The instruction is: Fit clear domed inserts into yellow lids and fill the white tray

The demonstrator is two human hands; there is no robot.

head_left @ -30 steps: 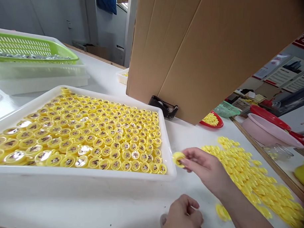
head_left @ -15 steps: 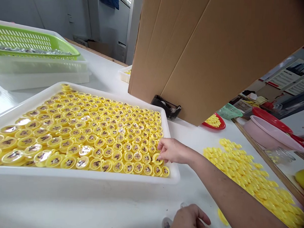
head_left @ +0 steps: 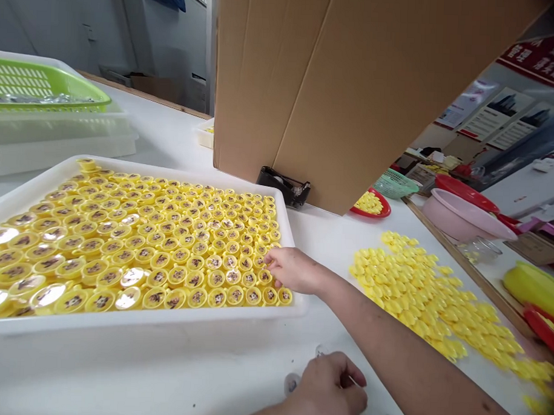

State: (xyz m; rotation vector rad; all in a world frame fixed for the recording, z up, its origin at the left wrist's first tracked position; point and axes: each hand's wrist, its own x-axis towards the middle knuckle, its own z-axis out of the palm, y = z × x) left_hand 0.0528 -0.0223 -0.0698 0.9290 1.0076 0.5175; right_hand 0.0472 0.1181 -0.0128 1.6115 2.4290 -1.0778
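A white tray [head_left: 173, 322] is packed with rows of small yellow toy cups [head_left: 159, 260], each with a round animal picture on top. At the tray's right side, my right hand [head_left: 289, 268] has its fingers closed at one yellow cup; the fingers partly hide it. My left hand [head_left: 328, 385] is low over the white table, fingers curled in. Whatever it may hold is hidden. Beside it lie small clear round discs with pictures, one clear disc [head_left: 292, 383] at its left and another [head_left: 321, 351] just above.
Loose yellow pieces [head_left: 410, 291] spread on the table at the right. A cardboard sheet [head_left: 344, 101] stands behind the tray, a black tape dispenser [head_left: 284, 186] at its foot. A green basket [head_left: 92, 91] rests on bins at left; a red plate [head_left: 380, 206] holds yellow pieces.
The view has turned to the right, so things sit further left. My right hand stays at the tray's right side, its fingers slightly withdrawn from the cup. My left hand remains beside the clear discs.
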